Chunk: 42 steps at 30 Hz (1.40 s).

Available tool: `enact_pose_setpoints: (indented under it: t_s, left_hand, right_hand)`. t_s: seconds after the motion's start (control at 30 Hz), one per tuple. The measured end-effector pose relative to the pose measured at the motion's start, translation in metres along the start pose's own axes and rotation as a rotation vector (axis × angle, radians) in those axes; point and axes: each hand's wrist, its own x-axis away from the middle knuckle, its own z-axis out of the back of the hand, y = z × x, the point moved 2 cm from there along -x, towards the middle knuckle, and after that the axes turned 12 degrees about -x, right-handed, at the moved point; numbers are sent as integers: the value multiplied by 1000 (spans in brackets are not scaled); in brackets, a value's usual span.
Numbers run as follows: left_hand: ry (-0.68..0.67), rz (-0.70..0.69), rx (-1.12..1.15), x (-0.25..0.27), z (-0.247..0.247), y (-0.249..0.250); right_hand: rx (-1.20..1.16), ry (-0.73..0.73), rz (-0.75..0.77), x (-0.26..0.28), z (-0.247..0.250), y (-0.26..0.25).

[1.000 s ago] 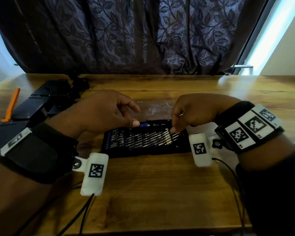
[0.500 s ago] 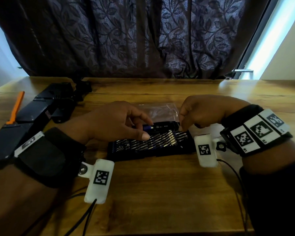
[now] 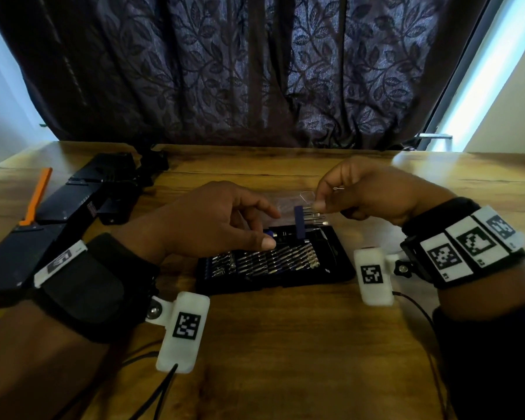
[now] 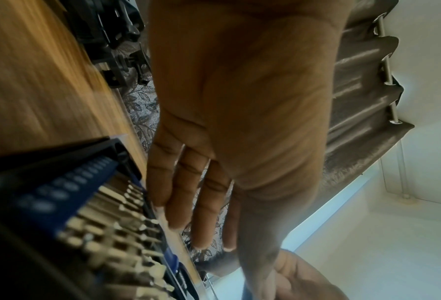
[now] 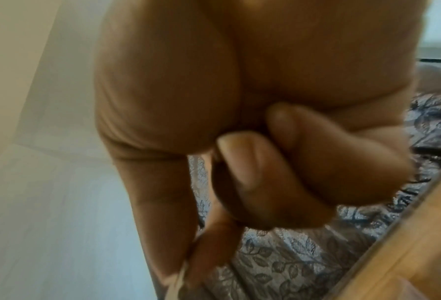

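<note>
A black tray of silver screwdriver bits (image 3: pixel 273 263) lies on the wooden table (image 3: pixel 285 344), with a black driver handle (image 3: pixel 284 233) along its far edge. My left hand (image 3: pixel 264 228) hovers over the tray's left half with its fingers (image 4: pixel 178 194) nearly straight, holding nothing. Above the tray's far right corner, my right hand (image 3: pixel 320 204) pinches a small blue strip of bits (image 3: pixel 299 221) by the silver bits that stick out of it. The strip stands upright, clear of the tray. In the right wrist view the fingers (image 5: pixel 253 172) are curled; the strip is hidden.
Black flat devices (image 3: pixel 82 201) and an orange tool (image 3: pixel 38 195) lie at the table's left. A clear plastic bag (image 3: pixel 285 198) sits just behind the tray. Cables (image 3: pixel 146 398) run off the near edge. A dark patterned curtain (image 3: pixel 255 71) hangs behind the table.
My right hand has risen from the tray's right end, lifting out the blue strip of bits. My left hand has shifted a little right over the tray.
</note>
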Motion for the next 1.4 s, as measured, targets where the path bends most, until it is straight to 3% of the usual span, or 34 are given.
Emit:
enact_pose_setpoints:
  t_s: [0.17, 0.43, 0.67, 0.9, 1.07, 1.23, 1.4]
  left_hand:
    - [40, -51, 44, -1, -3, 3]
    - [82, -33, 317, -3, -3, 4]
    - [240, 17, 566, -5, 5, 4]
    - [204, 44, 631, -2, 4, 9]
    - [236, 82, 662, -3, 2, 9]
    - [267, 130, 592, -3, 4, 5]
    - [255, 156, 587, -3, 5, 7]
  right_hand:
    - [-59, 0, 113, -3, -18, -5]
    - [7, 155, 225, -5, -35, -15]
    - [-205, 228, 291, -5, -33, -15]
    - [-46, 290, 400, -8, -36, -13]
    - [-29, 299, 381, -10, -36, -12]
    - [-181, 286, 115, -15, -31, 0]
    - [92, 266, 136, -17, -34, 0]
